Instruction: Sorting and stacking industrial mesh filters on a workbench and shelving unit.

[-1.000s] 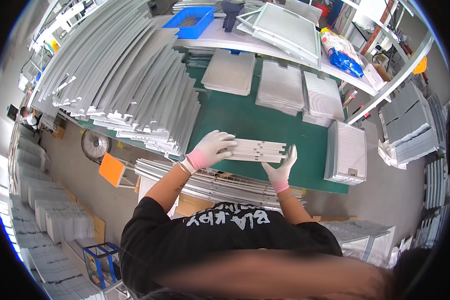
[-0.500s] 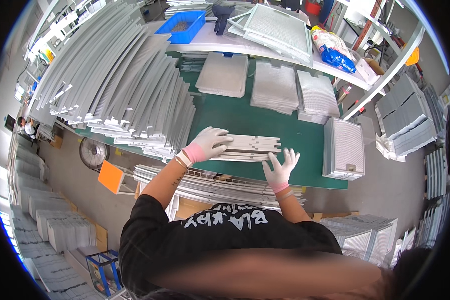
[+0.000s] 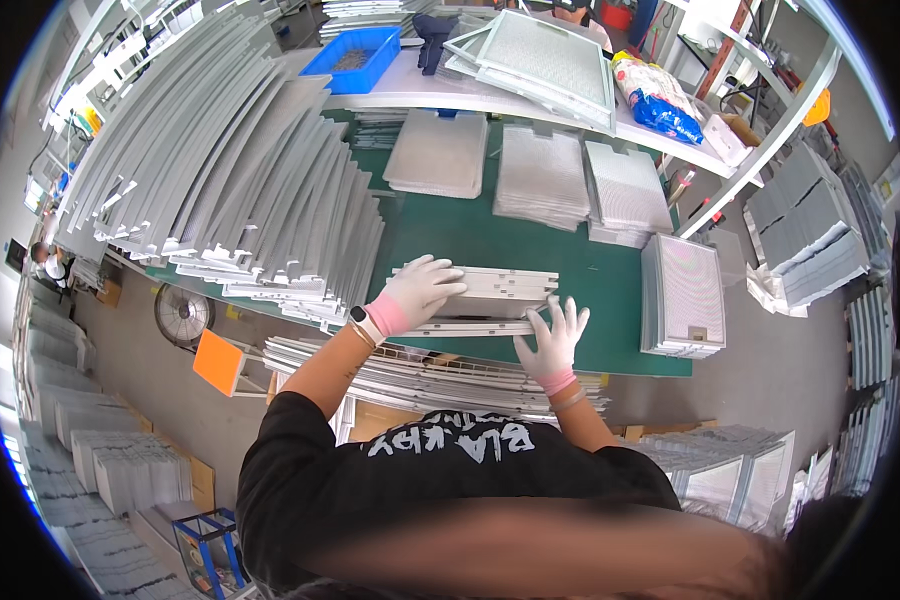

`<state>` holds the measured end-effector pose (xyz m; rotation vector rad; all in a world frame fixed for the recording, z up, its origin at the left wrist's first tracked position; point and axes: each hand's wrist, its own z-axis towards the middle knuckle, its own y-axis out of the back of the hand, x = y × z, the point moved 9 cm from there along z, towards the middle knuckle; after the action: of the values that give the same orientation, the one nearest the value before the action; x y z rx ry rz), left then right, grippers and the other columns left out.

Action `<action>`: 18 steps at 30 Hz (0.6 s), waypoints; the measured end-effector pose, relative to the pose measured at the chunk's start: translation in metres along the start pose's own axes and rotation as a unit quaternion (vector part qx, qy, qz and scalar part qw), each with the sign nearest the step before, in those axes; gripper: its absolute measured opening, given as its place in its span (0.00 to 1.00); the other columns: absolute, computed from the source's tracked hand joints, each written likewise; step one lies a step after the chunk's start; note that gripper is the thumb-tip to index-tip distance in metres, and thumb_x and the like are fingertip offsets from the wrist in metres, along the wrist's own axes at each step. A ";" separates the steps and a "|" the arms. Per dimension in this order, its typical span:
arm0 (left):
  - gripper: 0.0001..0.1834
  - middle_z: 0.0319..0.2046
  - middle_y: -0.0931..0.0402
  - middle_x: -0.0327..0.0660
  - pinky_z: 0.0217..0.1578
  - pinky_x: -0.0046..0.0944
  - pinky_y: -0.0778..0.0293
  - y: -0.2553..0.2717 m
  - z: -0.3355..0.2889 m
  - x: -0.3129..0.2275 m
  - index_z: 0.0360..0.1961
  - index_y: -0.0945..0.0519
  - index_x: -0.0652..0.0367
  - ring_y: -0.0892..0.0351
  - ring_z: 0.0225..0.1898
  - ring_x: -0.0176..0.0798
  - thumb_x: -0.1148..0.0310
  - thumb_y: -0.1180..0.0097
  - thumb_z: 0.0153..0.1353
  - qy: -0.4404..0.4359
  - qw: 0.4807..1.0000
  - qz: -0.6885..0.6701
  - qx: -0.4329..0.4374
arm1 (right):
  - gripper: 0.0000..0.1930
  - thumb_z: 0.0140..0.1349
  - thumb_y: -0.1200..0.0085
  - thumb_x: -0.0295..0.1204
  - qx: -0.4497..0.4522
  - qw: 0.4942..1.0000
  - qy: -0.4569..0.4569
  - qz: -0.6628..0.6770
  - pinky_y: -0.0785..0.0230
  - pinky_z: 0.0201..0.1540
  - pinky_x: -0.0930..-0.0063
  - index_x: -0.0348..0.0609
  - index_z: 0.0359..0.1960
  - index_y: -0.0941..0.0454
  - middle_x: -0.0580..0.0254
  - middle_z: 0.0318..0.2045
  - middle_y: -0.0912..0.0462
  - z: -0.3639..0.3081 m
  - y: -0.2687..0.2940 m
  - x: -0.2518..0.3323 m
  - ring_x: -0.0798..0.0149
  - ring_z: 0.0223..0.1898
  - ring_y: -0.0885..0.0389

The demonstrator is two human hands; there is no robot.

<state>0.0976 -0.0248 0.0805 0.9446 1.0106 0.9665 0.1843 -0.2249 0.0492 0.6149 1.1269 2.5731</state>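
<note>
Visibly, white-lettered shirt (image 3: 450, 472), left hand (image 3: 420, 291) on frames (image 3: 510, 287)

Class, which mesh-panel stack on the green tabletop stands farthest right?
The corner stack, at the right front of the green tabletop, right of the right hand. The other stacks stand farther left.
</note>
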 end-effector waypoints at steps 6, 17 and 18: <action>0.12 0.60 0.31 0.47 0.65 0.53 0.46 -0.010 -0.003 0.021 0.44 0.17 0.52 0.40 0.64 0.57 0.66 0.45 0.59 0.042 0.987 -0.151 0.046 | 0.19 0.45 0.34 0.36 0.036 0.999 0.024 0.004 0.55 0.60 0.26 0.47 0.41 0.21 0.51 0.57 0.30 0.011 -0.007 0.002 0.39 0.62 0.40; 0.13 0.61 0.31 0.47 0.66 0.54 0.48 -0.002 0.008 0.014 0.43 0.15 0.49 0.39 0.64 0.59 0.61 0.47 0.61 -0.006 0.994 -0.099 0.047 | 0.21 0.45 0.35 0.36 0.048 0.999 0.014 0.018 0.56 0.61 0.27 0.44 0.43 0.22 0.52 0.58 0.30 -0.002 -0.013 -0.009 0.39 0.62 0.40; 0.13 0.60 0.30 0.47 0.66 0.53 0.47 -0.001 0.009 0.017 0.43 0.15 0.49 0.39 0.63 0.59 0.61 0.46 0.60 0.002 0.993 -0.110 0.038 | 0.22 0.45 0.35 0.36 0.044 0.999 0.013 0.023 0.57 0.62 0.27 0.43 0.43 0.22 0.51 0.58 0.30 -0.004 -0.013 -0.009 0.38 0.63 0.40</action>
<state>0.1097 -0.0107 0.0782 0.8735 1.1356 0.7517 0.1913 -0.2226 0.0340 0.6358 1.2559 2.5878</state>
